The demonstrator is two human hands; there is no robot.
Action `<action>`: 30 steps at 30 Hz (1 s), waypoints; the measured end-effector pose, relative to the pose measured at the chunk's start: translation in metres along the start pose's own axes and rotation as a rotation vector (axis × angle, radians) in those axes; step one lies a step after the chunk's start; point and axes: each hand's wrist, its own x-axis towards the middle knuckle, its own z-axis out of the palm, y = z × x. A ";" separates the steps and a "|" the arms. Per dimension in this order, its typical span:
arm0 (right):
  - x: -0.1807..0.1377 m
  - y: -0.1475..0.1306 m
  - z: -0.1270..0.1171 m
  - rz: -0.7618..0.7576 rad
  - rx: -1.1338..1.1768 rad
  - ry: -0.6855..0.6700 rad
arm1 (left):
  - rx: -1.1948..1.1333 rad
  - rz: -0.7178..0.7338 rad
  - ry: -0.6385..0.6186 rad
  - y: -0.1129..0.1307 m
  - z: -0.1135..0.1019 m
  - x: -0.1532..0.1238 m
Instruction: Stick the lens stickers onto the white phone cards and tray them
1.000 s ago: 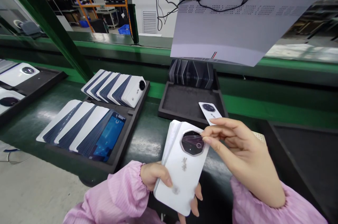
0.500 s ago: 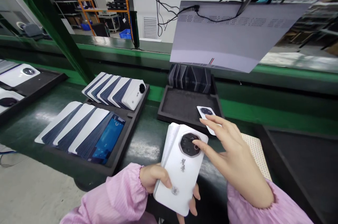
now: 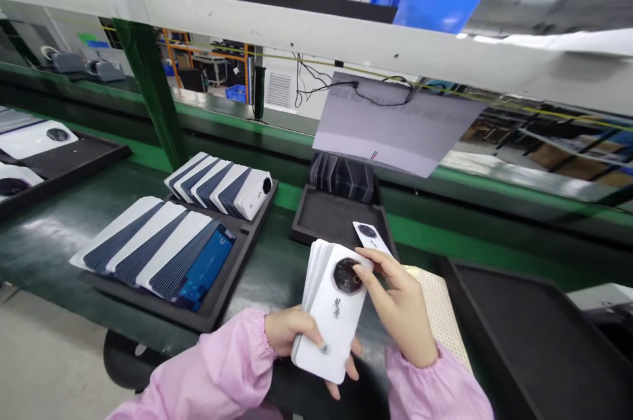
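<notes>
A fanned stack of white phone back panels [image 3: 330, 321] is in my left hand [image 3: 297, 333], thumb on the front panel and fingers around behind. The front panel bears a dark octagonal camera ring [image 3: 347, 275] and dark lettering. My right hand [image 3: 395, 298] pinches that panel at its top right corner, thumb beside the camera ring and fingers at the edge behind. Just beyond the right fingers, a single white phone panel [image 3: 370, 235] with a dark camera ring lies at the edge of a black tray [image 3: 326, 212].
A black tray [image 3: 232, 275] on the left holds fanned stacks of white and dark panels [image 3: 163, 242]. Dark panels [image 3: 341, 176] stand at the back under a hanging monitor [image 3: 390, 120]. To the right are a perforated cream board [image 3: 440, 308] and another black tray [image 3: 524, 314]. A shelf beam [image 3: 297, 31] crosses overhead.
The view has tilted up, showing the overhead beam and a blue bin. My right hand has drawn in, its fingers closing from spread onto the front panel's top corner. My left hand keeps its hold.
</notes>
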 end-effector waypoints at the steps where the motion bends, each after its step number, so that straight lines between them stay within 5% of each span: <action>1: -0.004 0.000 -0.001 0.021 0.026 0.007 | 0.017 0.010 0.002 0.001 0.002 0.000; 9: -0.022 0.015 0.006 0.352 0.437 0.103 | 0.118 0.115 0.135 0.003 0.014 0.001; 15: -0.055 0.057 -0.022 0.405 0.341 0.679 | 0.137 0.186 0.109 0.008 0.010 0.000; 21: -0.084 0.077 0.017 0.410 0.145 0.401 | 0.108 0.272 0.082 0.017 0.007 -0.007; 24: -0.076 0.073 0.039 0.319 -0.010 0.439 | 0.119 0.285 0.079 0.018 0.006 -0.007; 27: -0.054 0.050 0.027 0.174 -0.037 0.448 | 0.136 0.268 0.095 0.017 0.007 -0.006; 30: -0.025 0.014 -0.001 -0.072 0.067 0.231 | 0.170 0.230 0.131 0.016 0.011 -0.006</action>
